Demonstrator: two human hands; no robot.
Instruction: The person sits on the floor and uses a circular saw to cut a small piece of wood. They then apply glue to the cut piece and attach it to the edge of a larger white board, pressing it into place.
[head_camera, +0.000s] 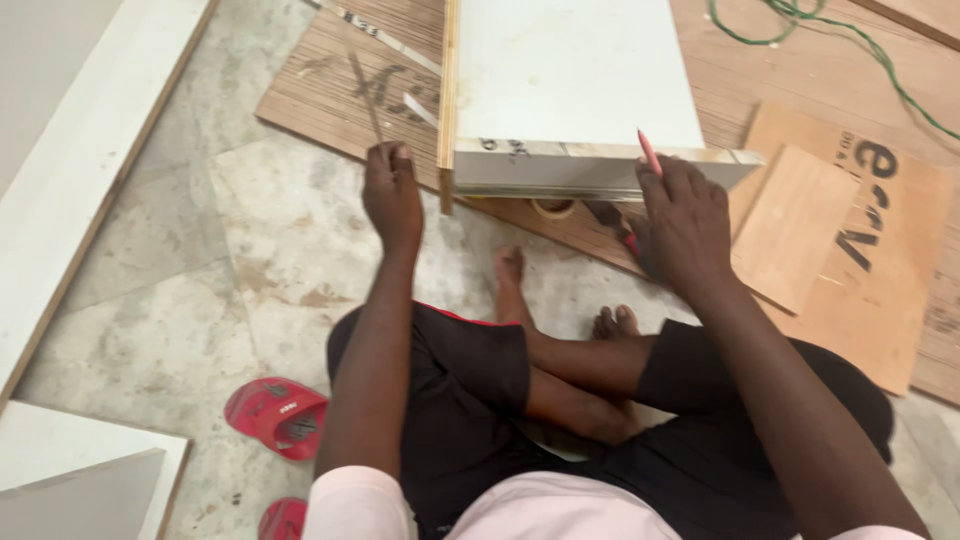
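Note:
I sit cross-legged on the floor facing a white laminated board (570, 70) whose near edge lies right in front of me. My left hand (392, 195) is closed on a thin wooden strip (366, 95) that points up and away, just left of the board's upright plywood side (448, 100). At the board's near right edge my right hand (682, 225) grips a red pencil (649, 152), tip upward. A roll of tape (552, 208) lies under the board's edge.
Brown plywood sheets (840, 230) cover the floor at right, and a green cable (850, 40) runs across them. White boards (70, 180) lean along the left. Two red sandals (275, 415) lie on the stone floor by my left knee.

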